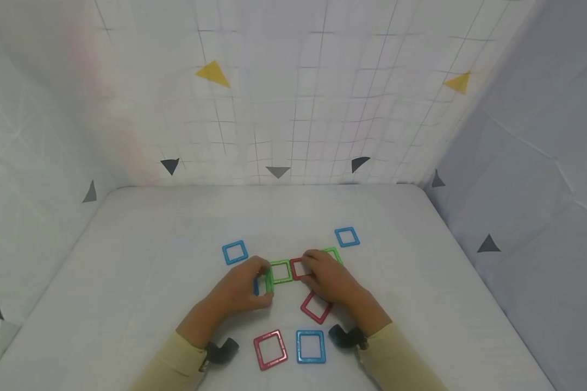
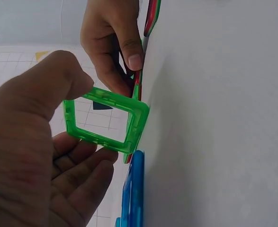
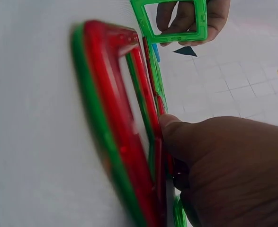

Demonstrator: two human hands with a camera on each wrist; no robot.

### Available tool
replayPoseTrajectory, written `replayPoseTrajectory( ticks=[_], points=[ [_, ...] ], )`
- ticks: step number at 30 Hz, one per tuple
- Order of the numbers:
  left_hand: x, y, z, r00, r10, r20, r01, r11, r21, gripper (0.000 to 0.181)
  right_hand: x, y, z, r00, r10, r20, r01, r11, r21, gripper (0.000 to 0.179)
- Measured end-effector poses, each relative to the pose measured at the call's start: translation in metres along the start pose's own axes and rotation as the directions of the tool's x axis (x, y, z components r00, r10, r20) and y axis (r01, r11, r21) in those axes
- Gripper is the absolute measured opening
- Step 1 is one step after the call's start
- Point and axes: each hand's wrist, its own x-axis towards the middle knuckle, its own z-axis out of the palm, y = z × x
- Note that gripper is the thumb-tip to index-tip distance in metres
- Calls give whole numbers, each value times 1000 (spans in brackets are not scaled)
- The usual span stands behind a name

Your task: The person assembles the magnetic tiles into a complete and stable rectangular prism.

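My left hand (image 1: 235, 285) pinches a green square magnetic tile (image 2: 139, 118) between thumb and fingers, holding it on edge. It stands at the left end of a flat row: another green tile (image 1: 281, 262), a red tile (image 1: 292, 270) and a further green tile (image 1: 333, 250). My right hand (image 1: 335, 279) grips the red tile of that row, thumb at the near edge and fingers at the far edge, covering part of it. A blue tile (image 1: 256, 287) is partly hidden behind the left hand. Close to the right wrist lies a red tile with a green underside (image 3: 124, 146).
Nearer the body lie a red tile (image 1: 260, 355) and a blue tile (image 1: 311, 360), between the forearms. Farther back are a blue tile (image 1: 237, 260) on the left and another blue tile (image 1: 348, 245) on the right. Pale sheets enclose the white table (image 1: 176, 217).
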Motion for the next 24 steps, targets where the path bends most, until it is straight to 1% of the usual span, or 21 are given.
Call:
replayPoseTrajectory(
  ticks=[3, 7, 13, 19, 24],
  points=[
    [0, -1, 1, 1000, -7, -16, 7, 1000, -6, 63, 1, 1, 0, 1000, -3, 3, 3, 1000, 0, 54],
    [0, -2, 0, 999, -15, -29, 14, 999, -34, 61, 1, 2, 0, 1000, -9, 1, 9, 1000, 7, 54],
    [1, -5, -1, 999, -21, -30, 19, 997, -77, 59, 0, 1, -1, 1000, -5, 2, 5, 1000, 17, 53],
    [4, -10, 0, 998, -46, -32, 42, 991, -126, 61, 0, 1, -1, 1000, 11, 10, -11, 1000, 21, 54],
    [6, -11, 1, 998, -56, -33, 50, 988, -146, 62, -1, 1, -3, 1000, 19, -1, -19, 999, 34, 54]
  ],
)
